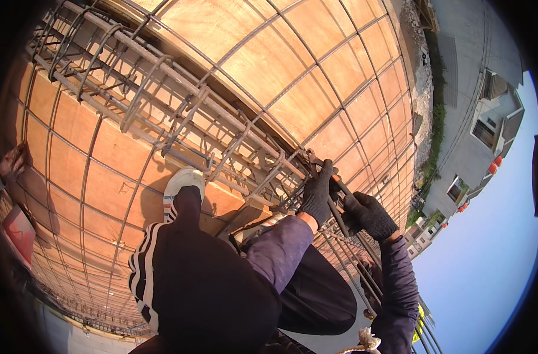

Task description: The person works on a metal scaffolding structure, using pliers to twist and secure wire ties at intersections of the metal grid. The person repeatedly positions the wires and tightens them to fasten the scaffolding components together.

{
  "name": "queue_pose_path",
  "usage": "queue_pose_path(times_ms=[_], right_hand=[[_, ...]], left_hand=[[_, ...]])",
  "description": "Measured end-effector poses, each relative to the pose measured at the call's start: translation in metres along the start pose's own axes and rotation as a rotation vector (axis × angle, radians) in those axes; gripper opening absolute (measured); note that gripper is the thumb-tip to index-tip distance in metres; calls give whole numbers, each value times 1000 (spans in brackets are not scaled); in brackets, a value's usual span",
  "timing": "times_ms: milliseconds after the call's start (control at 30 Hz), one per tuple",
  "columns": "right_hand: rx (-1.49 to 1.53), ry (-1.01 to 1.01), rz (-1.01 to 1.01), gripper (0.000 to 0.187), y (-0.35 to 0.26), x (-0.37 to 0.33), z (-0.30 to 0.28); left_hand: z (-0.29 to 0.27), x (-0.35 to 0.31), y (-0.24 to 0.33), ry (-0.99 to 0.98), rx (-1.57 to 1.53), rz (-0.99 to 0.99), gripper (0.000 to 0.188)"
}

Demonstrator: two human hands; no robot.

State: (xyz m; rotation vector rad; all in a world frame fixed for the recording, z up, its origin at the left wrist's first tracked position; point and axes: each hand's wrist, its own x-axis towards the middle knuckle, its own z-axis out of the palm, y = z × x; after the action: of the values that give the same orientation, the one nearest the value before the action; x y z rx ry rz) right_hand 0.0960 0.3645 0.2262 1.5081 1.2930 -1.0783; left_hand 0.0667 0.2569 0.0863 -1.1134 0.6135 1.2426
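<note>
1. Orange-brown plywood deck (pixel 280 59) carries everything.
2. A grid of thin steel bars (pixel 316 71) lies across it.
3. A long rebar cage (pixel 163 94) rests on it.
4. A white shoe (pixel 183 180) stands on it beside the cage.

A person stands on a big floor of orange-brown wood boards (pixel 263 65) with thin metal bars crossing over it. A long cage of metal bars (pixel 163 88) lies across the boards. The left hand (pixel 317 192) and the right hand (pixel 369 215) wear dark gloves, and both are closed around a metal rod (pixel 339 217) at the cage's end. A white shoe (pixel 183 180) is beside the cage. Houses (pixel 487 124) stand far below.
</note>
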Motion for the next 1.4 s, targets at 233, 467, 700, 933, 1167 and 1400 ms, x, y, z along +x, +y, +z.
queue_pose_path(times_ms=[233, 467, 700, 933, 1167, 1400], right_hand=[[47, -40, -49, 65, 8, 0, 4], [234, -132, 32, 66, 11, 9, -1], [150, -250, -10, 65, 1, 17, -4], [447, -229, 192, 71, -18, 7, 17], [480, -41, 134, 63, 13, -1, 57], [1094, 80, -255, 67, 103, -86, 41]], left_hand=[[-4, 2, -6, -81, -62, 62, 54], [-1, 6, -8, -84, -188, 39, 49], [6, -2, 4, -92, -262, -57, 44], [12, -7, 17, -234, -428, -142, 42], [2, -5, 17, -242, -184, -144, 46], [62, -76, -48, -478, 343, -42, 48]])
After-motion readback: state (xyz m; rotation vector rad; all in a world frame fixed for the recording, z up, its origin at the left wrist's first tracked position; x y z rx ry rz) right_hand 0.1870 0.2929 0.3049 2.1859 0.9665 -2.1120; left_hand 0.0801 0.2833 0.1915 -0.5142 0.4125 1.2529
